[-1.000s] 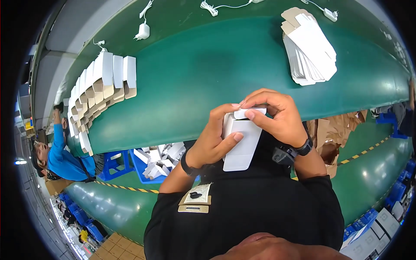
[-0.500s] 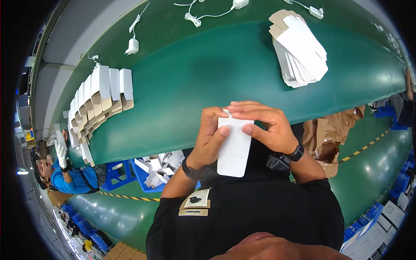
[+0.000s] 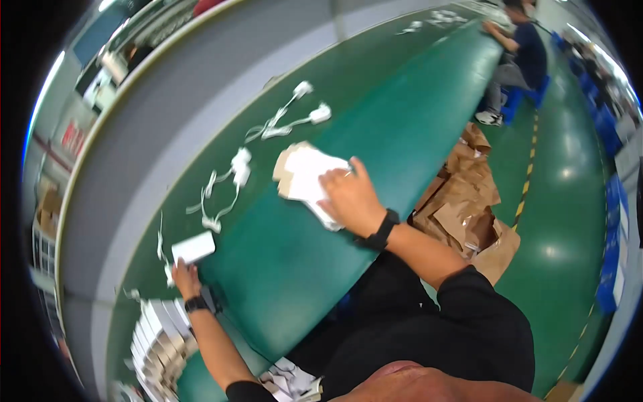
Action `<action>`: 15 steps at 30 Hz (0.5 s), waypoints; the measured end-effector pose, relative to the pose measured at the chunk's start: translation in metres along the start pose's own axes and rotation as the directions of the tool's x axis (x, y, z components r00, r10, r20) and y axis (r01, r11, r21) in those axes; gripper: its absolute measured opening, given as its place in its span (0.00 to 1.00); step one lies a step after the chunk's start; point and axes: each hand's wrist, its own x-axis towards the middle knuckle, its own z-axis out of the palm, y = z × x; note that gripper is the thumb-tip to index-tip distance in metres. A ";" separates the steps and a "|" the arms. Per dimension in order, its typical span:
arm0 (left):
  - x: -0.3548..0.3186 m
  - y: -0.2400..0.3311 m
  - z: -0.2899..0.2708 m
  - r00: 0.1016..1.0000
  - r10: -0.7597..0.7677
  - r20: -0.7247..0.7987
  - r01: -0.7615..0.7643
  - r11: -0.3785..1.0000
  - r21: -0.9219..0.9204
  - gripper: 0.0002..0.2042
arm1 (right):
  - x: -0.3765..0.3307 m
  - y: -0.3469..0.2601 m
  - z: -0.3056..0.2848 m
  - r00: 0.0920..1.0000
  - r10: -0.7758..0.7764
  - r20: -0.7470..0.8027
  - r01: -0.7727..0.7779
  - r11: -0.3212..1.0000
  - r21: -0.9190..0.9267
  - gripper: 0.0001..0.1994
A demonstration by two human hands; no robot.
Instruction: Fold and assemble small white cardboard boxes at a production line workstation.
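Hands parted since earlier | left hand fingers flat on white box, long axis crosswise | right hand fingers spread on flat stack

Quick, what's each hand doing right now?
Left hand: touching the small white box on the green table; grip cannot be told.
Right hand: open, resting on the stack of flat white cartons.

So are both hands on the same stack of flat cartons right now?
No, only the right hand rests on the flat cartons; the left hand touches a white box.
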 end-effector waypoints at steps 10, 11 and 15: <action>-0.089 0.027 0.086 0.987 0.159 0.033 -0.153 0.977 -0.151 0.25 | -0.003 0.042 -0.006 0.995 0.022 0.094 -0.027 0.998 0.051 0.10; -0.130 0.047 0.089 0.976 0.181 0.121 -0.152 0.965 -0.214 0.26 | 0.005 0.039 -0.013 0.983 -0.067 -0.173 0.073 0.997 0.028 0.08; -0.284 0.094 0.155 0.890 0.268 0.369 -0.208 0.959 -0.194 0.33 | 0.011 0.015 -0.070 0.776 -0.225 -0.589 0.260 0.965 -0.026 0.07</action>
